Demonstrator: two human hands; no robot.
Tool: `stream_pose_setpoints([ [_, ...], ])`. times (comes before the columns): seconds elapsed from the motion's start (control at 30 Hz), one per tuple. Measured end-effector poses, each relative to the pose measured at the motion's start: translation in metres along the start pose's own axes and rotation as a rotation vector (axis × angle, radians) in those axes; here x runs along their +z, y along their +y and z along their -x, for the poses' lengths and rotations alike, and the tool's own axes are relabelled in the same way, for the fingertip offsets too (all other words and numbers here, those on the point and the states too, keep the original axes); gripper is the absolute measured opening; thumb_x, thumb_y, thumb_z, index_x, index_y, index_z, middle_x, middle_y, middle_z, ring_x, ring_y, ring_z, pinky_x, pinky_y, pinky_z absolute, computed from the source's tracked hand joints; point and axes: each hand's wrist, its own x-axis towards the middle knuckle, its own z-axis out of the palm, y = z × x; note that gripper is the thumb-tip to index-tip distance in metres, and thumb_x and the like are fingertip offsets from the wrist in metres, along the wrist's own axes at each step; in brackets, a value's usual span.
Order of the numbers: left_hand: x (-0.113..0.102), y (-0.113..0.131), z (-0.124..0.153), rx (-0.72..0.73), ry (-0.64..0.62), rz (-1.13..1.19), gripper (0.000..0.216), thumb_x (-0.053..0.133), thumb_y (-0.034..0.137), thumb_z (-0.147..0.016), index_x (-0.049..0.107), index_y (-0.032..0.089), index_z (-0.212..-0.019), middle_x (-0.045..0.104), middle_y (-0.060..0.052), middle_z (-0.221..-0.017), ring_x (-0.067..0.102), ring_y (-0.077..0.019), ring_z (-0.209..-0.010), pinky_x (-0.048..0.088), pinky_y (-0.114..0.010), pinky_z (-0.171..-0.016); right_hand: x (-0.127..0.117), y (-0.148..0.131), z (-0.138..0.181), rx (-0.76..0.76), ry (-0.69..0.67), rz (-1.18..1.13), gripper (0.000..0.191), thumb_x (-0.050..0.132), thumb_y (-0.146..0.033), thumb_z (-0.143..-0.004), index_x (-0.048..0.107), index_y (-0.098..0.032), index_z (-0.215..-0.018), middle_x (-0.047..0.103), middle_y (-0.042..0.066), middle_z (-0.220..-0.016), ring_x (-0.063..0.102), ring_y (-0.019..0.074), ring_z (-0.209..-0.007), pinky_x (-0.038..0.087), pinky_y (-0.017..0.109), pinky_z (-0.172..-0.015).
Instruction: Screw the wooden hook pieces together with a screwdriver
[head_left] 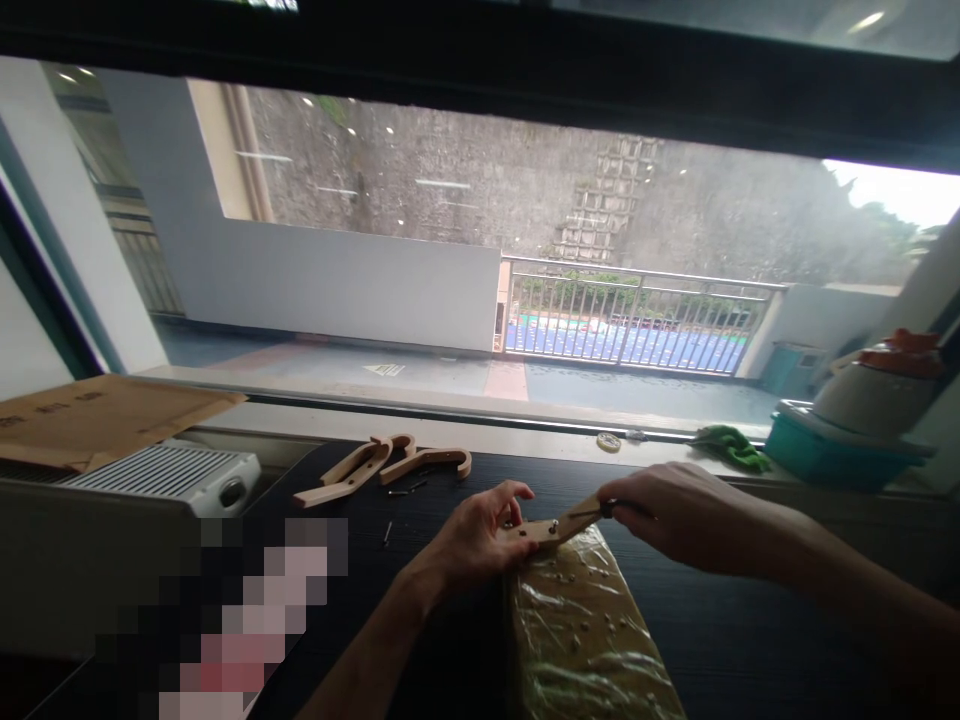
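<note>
A pale wooden piece [541, 534] with holes and a shiny screw [553, 526] standing in it lies across the far end of a box wrapped in clear tape [592, 620]. My left hand [469, 535] is closed on its left end, thumb on the near side, fingers curled over the far side. My right hand [671, 510] is closed around a thin dark tool [607, 508] at the piece's right end. The tool's slim shaft lies over the wood, pointing left toward the screw. Its exact kind is hard to make out, partly hidden by my fingers.
On the black table [442, 640], several curved wooden hooks [360, 468] lie back left, with loose screws [388, 533] nearby. A tape roll [608, 441], green cloth [727, 447] and teal box [840, 450] line the windowsill. A brown envelope [105, 415] rests at far left.
</note>
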Motion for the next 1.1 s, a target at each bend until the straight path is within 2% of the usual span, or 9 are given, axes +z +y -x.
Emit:
stream_pose_setpoints([
  [0.17, 0.0, -0.002, 0.0, -0.006, 0.002, 0.01, 0.05, 0.069, 0.03, -0.073, 0.05, 0.019, -0.118, 0.053, 0.0, -0.084, 0.054, -0.014, -0.073, 0.044, -0.023, -0.061, 0.044, -0.013, 0.003, -0.025, 0.002, 0.056, 0.033, 0.041, -0.01, -0.084, 0.058, -0.023, -0.11, 0.07, 0.003, -0.071, 0.066, 0.0191, -0.061, 0.025, 0.026, -0.048],
  [0.23, 0.0, -0.003, 0.0, -0.008, 0.005, 0.009, 0.05, 0.069, 0.031, -0.074, 0.05, 0.019, -0.119, 0.053, 0.0, -0.085, 0.054, -0.0143, -0.074, 0.044, -0.024, -0.062, 0.061, -0.016, 0.0, -0.038, 0.058, 0.089, 0.036, 0.041, -0.008, -0.082, 0.055, -0.02, -0.113, 0.069, 0.003, -0.066, 0.065, 0.0182, -0.055, 0.02, 0.027, -0.046],
  [0.3, 0.0, -0.004, 0.0, -0.01, 0.006, 0.009, 0.051, 0.07, 0.033, -0.074, 0.051, 0.02, -0.119, 0.052, 0.001, -0.086, 0.053, -0.0135, -0.073, 0.044, -0.024, -0.062, 0.075, -0.017, -0.002, -0.054, 0.105, 0.094, 0.03, 0.041, -0.01, -0.084, 0.054, -0.017, -0.111, 0.068, 0.003, -0.064, 0.064, 0.0175, -0.053, 0.018, 0.028, -0.044],
  [0.43, 0.0, -0.006, 0.0, -0.005, -0.005, 0.021, 0.047, 0.069, 0.03, -0.075, 0.051, 0.022, -0.117, 0.051, 0.002, -0.086, 0.051, -0.0118, -0.071, 0.042, -0.022, -0.06, 0.092, -0.016, -0.001, -0.079, 0.197, 0.05, 0.026, 0.04, -0.013, -0.088, 0.052, -0.014, -0.11, 0.069, 0.004, -0.067, 0.064, 0.0169, -0.053, 0.019, 0.029, -0.045],
  [0.53, 0.002, -0.007, -0.001, -0.002, -0.007, 0.032, 0.043, 0.068, 0.028, -0.075, 0.052, 0.023, -0.115, 0.051, 0.002, -0.086, 0.051, -0.0113, -0.072, 0.042, -0.022, -0.061, 0.098, -0.013, 0.0, -0.093, 0.229, -0.006, 0.029, 0.038, -0.014, -0.089, 0.05, -0.014, -0.116, 0.07, 0.006, -0.071, 0.065, 0.0172, -0.056, 0.024, 0.028, -0.048],
  [0.77, 0.002, -0.008, -0.002, 0.005, -0.029, 0.053, 0.04, 0.066, 0.027, -0.076, 0.05, 0.024, -0.113, 0.048, 0.003, -0.086, 0.049, -0.0104, -0.07, 0.041, -0.021, -0.06, 0.102, -0.006, 0.002, -0.107, 0.212, -0.143, 0.031, 0.036, -0.016, -0.092, 0.047, -0.018, -0.122, 0.07, 0.004, -0.079, 0.066, 0.0188, -0.065, 0.03, 0.028, -0.052],
  [1.0, 0.0, -0.007, -0.002, 0.001, -0.04, 0.053, 0.038, 0.067, 0.028, -0.076, 0.051, 0.023, -0.11, 0.049, 0.003, -0.086, 0.05, -0.0111, -0.073, 0.041, -0.022, -0.062, 0.106, -0.01, 0.002, -0.139, 0.223, -0.132, 0.031, 0.035, -0.014, -0.091, 0.048, -0.015, -0.119, 0.07, 0.007, -0.082, 0.066, 0.0195, -0.069, 0.034, 0.029, -0.055],
  [1.1, 0.0, -0.005, -0.001, -0.006, -0.039, 0.054, 0.039, 0.067, 0.03, -0.076, 0.05, 0.022, -0.111, 0.05, 0.003, -0.086, 0.05, -0.0111, -0.072, 0.041, -0.022, -0.06, 0.098, -0.011, 0.0, -0.107, 0.185, -0.071, 0.032, 0.038, -0.012, -0.088, 0.05, -0.015, -0.118, 0.071, 0.008, -0.083, 0.066, 0.02, -0.07, 0.035, 0.028, -0.054],
])
